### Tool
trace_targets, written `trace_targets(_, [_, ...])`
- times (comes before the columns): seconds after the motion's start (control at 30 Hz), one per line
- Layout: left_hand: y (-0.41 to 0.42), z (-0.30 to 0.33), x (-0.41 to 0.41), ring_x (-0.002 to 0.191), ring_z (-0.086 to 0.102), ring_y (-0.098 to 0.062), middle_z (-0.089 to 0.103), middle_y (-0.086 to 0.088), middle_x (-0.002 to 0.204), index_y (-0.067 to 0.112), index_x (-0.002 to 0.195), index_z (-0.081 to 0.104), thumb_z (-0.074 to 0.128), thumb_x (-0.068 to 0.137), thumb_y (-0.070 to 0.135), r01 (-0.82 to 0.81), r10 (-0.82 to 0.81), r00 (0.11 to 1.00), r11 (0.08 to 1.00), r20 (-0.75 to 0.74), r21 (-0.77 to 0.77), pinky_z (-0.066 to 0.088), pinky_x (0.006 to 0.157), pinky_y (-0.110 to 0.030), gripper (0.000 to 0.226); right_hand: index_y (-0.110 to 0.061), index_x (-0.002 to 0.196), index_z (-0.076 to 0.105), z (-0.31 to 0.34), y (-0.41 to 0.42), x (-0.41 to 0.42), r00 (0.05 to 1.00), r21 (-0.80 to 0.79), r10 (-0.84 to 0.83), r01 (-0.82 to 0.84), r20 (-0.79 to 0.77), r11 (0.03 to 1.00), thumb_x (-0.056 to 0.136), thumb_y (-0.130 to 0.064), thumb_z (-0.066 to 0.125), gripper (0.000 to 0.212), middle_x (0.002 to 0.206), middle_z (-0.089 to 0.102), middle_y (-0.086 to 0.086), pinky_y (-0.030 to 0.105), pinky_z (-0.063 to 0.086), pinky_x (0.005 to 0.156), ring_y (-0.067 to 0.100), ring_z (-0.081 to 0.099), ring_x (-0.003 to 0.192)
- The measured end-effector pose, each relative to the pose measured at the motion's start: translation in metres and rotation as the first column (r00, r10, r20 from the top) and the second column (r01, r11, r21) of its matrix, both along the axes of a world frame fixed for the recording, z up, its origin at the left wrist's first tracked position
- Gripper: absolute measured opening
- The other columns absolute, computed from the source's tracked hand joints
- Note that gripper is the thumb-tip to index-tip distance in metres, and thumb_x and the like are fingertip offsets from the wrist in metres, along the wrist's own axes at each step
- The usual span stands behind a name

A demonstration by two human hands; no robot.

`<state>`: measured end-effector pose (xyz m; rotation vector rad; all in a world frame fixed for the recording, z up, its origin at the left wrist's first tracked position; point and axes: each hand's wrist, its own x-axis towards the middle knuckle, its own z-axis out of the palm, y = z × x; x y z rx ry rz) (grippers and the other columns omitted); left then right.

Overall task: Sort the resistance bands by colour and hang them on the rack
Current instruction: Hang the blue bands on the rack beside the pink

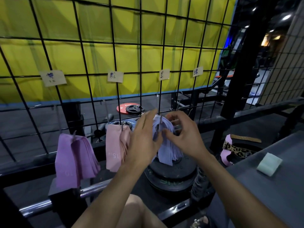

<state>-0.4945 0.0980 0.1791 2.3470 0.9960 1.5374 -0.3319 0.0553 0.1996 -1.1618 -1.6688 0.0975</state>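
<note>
The right hand [179,137] is curled around the bunch of lavender-blue bands [166,145], its thumb and fingers pinching the upper folds just beside the third hook [160,120] of the wire grid rack [115,46]. The left hand [144,139] is held against the near side of the same bunch with fingers straight and relaxed, steadying rather than grasping. The step in hand is judged to be the seating of a blue band over that hook; it would be done well if the loop were spread wide, passed fully over the upturned tip and let down among the bands already there, with the bunch kept from sliding off. To the left, a pink bunch [115,145] hangs on the second hook and a purple bunch [74,158] on the first, each under a paper label [52,78]. On the grey surface at the right a pale green band [269,163] is lying, not yet hung, and well apart from the rack. Black weight plates [172,175] are stacked directly below the blue bunch, and a leopard-print strap [236,150] lies beside them; the left forearm partly hides the hook from view.
</note>
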Motion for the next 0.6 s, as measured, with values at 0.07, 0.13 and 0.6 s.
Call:
trace_targets(0.07, [-0.014, -0.012, 0.0, 0.136, 0.044, -0.012, 0.047, 0.004, 0.147, 0.018, 0.149, 0.041, 0.071, 0.085, 0.005, -0.009, 0.012, 0.999, 0.998, 0.05, -0.061, 0.039, 0.111, -0.027, 0.071, -0.02, 0.107, 0.059, -0.004, -0.006, -0.001, 1.0, -0.047, -0.012, 0.012, -0.005, 0.999, 0.086, -0.013, 0.075, 0.027, 0.101, 0.066, -0.007, 0.02, 0.052, 0.071, 0.01, 0.065, 0.09])
trace_targets(0.13, [-0.024, -0.023, 0.0, 0.137, 0.039, -0.007, 0.046, 0.004, 0.149, 0.016, 0.149, 0.041, 0.071, 0.083, 0.0, -0.033, 0.038, 0.995, 0.998, 0.093, -0.059, 0.032, 0.114, -0.022, 0.074, -0.022, 0.104, 0.057, -0.009, -0.012, -0.002, 0.999, -0.084, -0.02, 0.017, -0.036, 0.996, 0.086, -0.015, 0.076, 0.027, 0.096, 0.067, -0.008, 0.017, 0.05, 0.068, 0.009, 0.066, 0.084])
trace_targets(0.6, [-0.069, -0.049, 0.011, 0.139, 0.045, -0.006, 0.051, 0.005, 0.149, 0.014, 0.142, 0.057, 0.068, 0.091, 0.001, 0.18, -0.18, 0.98, 0.984, 0.086, 0.009, 0.032, 0.105, -0.005, 0.053, -0.023, 0.118, 0.065, -0.017, -0.026, 0.001, 0.826, -0.296, 0.038, -0.243, -0.562, 0.924, 0.096, -0.023, 0.067, 0.023, 0.104, 0.072, 0.002, 0.033, 0.057, 0.084, 0.02, 0.07, 0.102])
